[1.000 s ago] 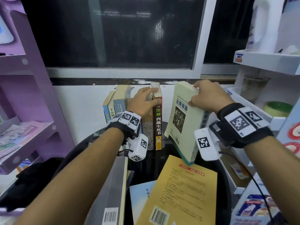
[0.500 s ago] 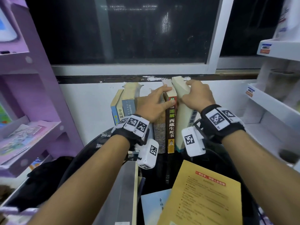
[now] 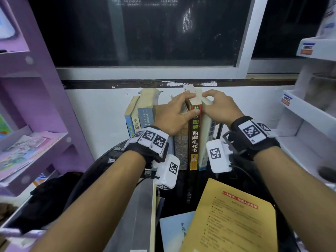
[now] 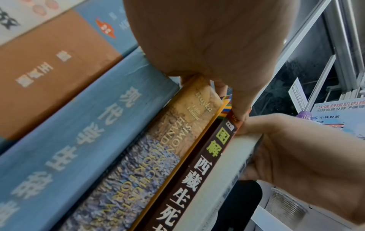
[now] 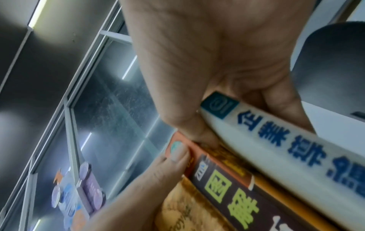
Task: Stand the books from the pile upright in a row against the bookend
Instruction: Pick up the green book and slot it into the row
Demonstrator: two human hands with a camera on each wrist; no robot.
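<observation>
Nearest the camera, the yellow book point(image 3: 234, 220) lay flat below the right wrist, its lower edge cut off by the frame, and a pale blue book point(image 3: 174, 231) was half buried beneath it. A grey book point(image 3: 140, 215) under the left forearm ran out of view too — these three made the pile. The bookend could not be made out; the left wrist and the row hid whatever stood at that side.

Around the hands, a purple shelf unit point(image 3: 36, 99) stood well off the left hand's outer side, white racks point(image 3: 305, 113) off the right hand's, and a dark window point(image 3: 145, 33) rose beyond the fingertips.

Now the grip! The left hand point(image 3: 174, 115) lay across the tops of the standing row point(image 3: 143, 117), fingers stretched out straight, thumb pressed flat on the spine of the brown book point(image 3: 195, 135) — pressing, not clutching. Just beside it, thumbs touching, the right hand point(image 3: 218, 108) curled over the top of the cream book point(image 3: 204, 135), thumb on one cover and fingers wrapped round the other. That cream book stood upright at the row's right end, flush against the brown one, directly under the right palm.
</observation>
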